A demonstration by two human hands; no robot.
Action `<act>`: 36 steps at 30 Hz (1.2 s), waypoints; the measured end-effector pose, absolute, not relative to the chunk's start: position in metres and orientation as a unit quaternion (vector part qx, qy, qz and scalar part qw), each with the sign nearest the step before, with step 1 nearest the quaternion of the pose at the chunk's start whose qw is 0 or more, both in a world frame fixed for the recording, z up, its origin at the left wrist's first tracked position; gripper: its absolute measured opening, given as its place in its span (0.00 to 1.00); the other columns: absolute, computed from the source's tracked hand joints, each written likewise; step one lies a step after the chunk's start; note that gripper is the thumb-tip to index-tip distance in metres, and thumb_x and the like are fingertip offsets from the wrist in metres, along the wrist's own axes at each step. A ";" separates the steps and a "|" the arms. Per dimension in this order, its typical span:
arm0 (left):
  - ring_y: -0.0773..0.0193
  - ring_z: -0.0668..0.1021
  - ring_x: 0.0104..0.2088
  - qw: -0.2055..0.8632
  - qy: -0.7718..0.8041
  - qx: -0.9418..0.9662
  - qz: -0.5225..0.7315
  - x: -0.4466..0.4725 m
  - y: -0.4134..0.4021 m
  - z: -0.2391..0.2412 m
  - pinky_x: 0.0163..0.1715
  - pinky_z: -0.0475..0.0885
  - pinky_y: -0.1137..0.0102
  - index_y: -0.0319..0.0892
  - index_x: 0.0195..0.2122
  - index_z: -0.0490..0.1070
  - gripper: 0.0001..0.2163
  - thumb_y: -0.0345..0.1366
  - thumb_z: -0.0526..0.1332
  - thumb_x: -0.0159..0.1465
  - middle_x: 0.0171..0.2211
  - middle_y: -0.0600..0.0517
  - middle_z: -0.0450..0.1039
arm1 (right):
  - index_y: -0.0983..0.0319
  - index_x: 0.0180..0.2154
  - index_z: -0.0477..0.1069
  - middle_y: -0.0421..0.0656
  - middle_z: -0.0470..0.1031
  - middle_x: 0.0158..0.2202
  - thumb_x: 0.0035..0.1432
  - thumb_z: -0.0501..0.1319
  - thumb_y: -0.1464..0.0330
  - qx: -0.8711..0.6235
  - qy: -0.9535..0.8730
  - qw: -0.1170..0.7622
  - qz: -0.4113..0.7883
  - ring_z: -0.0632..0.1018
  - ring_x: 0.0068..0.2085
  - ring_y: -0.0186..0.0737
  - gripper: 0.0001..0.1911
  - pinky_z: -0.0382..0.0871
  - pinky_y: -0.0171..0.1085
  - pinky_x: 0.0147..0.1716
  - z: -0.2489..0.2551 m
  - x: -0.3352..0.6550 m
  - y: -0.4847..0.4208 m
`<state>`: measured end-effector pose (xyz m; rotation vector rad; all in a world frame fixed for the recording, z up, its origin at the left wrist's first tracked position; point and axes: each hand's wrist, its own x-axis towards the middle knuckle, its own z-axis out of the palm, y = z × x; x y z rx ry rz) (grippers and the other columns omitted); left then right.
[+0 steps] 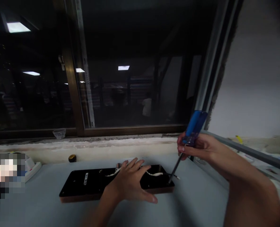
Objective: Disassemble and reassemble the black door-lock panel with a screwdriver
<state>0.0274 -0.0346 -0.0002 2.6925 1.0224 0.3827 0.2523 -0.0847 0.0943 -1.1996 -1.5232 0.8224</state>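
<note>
A long black panel (92,186) with copper-coloured sides lies flat on the table, a small white label (86,178) near its left end. My left hand (130,181) rests across its middle, fingers spread, over a white cable (155,173) that shows on both sides of the hand. In my right hand (196,146) is a screwdriver (194,126) with a blue handle, gripped by the fingers. Its shaft slants down to the left, and the tip meets the panel near the right end. Whether a screw sits under the tip I cannot tell.
The pale table (196,195) runs up to a window sill (130,148). On the sill stands a small clear cup (59,133), and a dark round knob-like object (72,158) sits below it. A grey rail (244,148) borders the right side, with papers (272,170) beyond.
</note>
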 end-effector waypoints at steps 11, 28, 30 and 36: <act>0.51 0.67 0.50 0.105 0.333 0.926 0.141 0.023 -0.024 -0.006 0.52 0.57 0.55 0.49 0.55 0.58 0.35 0.50 0.64 0.45 0.50 0.49 0.66 | 0.62 0.27 0.67 0.39 0.68 0.25 0.42 0.66 0.64 -0.507 -0.628 0.477 0.349 0.71 0.27 0.36 0.11 0.67 0.37 0.30 0.091 0.251 -0.076; 0.50 0.66 0.51 0.123 0.324 0.925 0.155 0.021 -0.023 -0.008 0.53 0.55 0.54 0.49 0.55 0.59 0.35 0.50 0.64 0.45 0.51 0.49 0.66 | 0.60 0.31 0.68 0.39 0.70 0.26 0.42 0.67 0.65 -0.514 -0.637 0.442 0.367 0.72 0.30 0.38 0.12 0.67 0.37 0.32 0.087 0.258 -0.085; 0.51 0.66 0.51 0.123 0.325 0.924 0.156 0.021 -0.023 -0.007 0.53 0.54 0.54 0.49 0.55 0.58 0.35 0.49 0.64 0.44 0.51 0.50 0.66 | 0.59 0.31 0.69 0.39 0.71 0.27 0.40 0.67 0.66 -0.524 -0.636 0.435 0.362 0.73 0.31 0.39 0.13 0.66 0.37 0.33 0.088 0.258 -0.086; 0.52 0.66 0.50 0.129 0.320 0.925 0.160 0.020 -0.021 -0.006 0.53 0.55 0.56 0.48 0.54 0.59 0.35 0.49 0.65 0.44 0.50 0.50 0.66 | 0.61 0.25 0.69 0.40 0.70 0.25 0.42 0.66 0.64 -0.520 -0.671 0.415 0.327 0.72 0.29 0.39 0.09 0.66 0.38 0.32 0.091 0.252 -0.078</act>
